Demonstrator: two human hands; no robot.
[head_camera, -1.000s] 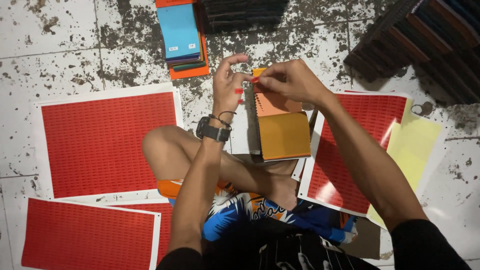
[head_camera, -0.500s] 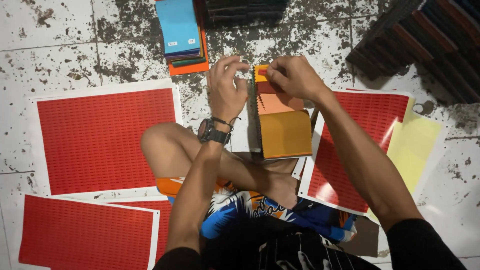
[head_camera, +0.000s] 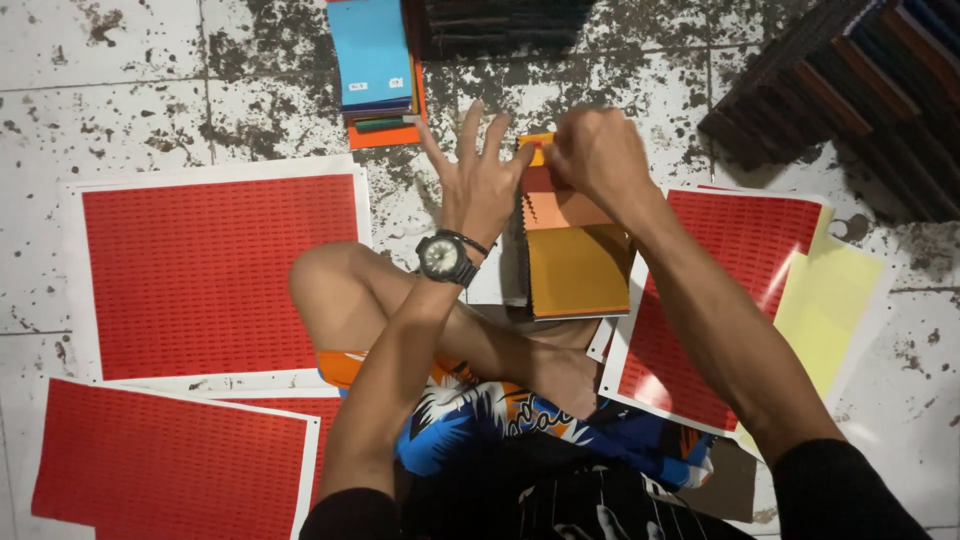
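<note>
Head view, the only one we have: we look straight down on our crossed legs and on the orange and yellow fan of pinked-edge swatch cards that lies on the speckled tile floor just ahead of our knee. Its long axis runs away from us, bound end far, loose yellow leaves near. Our right hand sits on the far end, its fingers curled shut in a pinch on the topmost small yellow-orange leaf; how much lies between them we cannot tell, since the knuckles hide it. Our left hand, with the black wristwatch below it, lies just left of the fan, fingers spread wide and straight, holding nothing, its thumb side touching the fan's left edge. So the fan lies to the right of the left fingers and directly under the right ones; the right hand is nearer.

Red printed sheets lie on both sides, and a blue-topped swatch stack lies farther off.
</note>
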